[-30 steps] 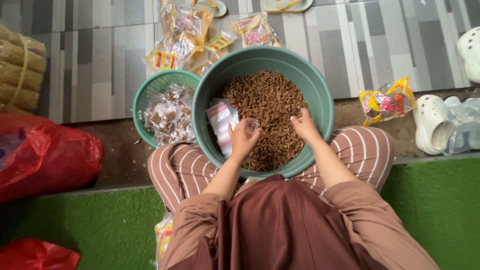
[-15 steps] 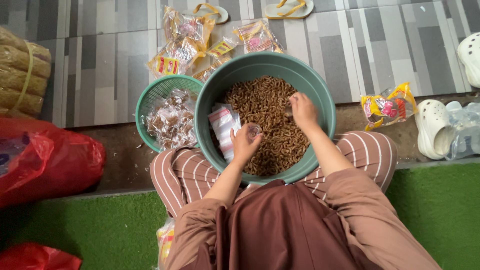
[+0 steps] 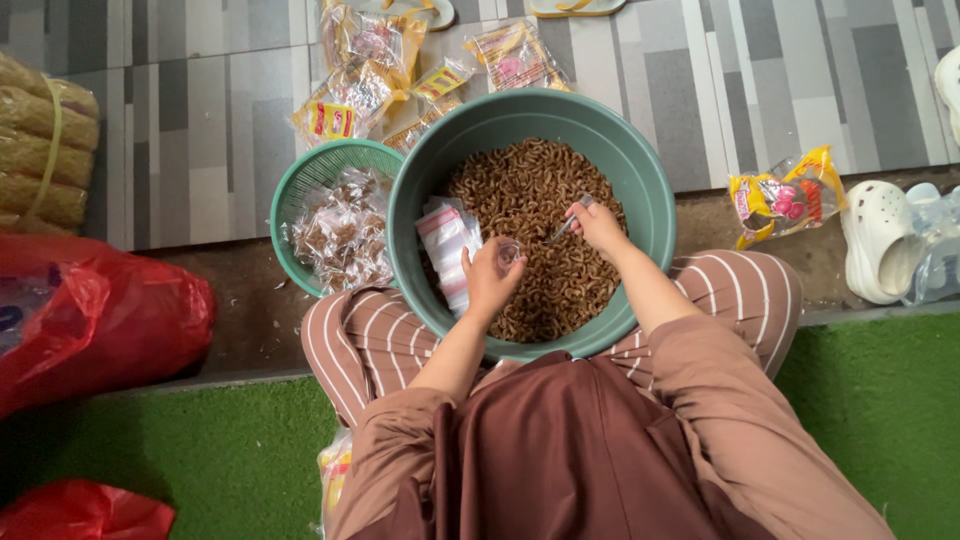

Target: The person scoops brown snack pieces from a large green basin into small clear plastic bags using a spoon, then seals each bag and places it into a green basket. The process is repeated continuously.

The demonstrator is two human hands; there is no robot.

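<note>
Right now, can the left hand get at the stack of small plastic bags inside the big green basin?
Probably yes. The left hand hovers over the big green basin, right beside the stack of small plastic bags leaning against its inner wall. Nothing lies between them, though the hand seems to hold a small clear bag already.

Noted: yellow-and-clear snack packets (image 3: 385, 75) clustered on tiled floor beyond big basin's far rim, one more yellow-red packet (image 3: 785, 195) near floor's right edge, small clear filled bags (image 3: 340, 230) heaped in green basket, white-pink empty bags (image 3: 447, 245) stacked against basin's left wall.
</note>
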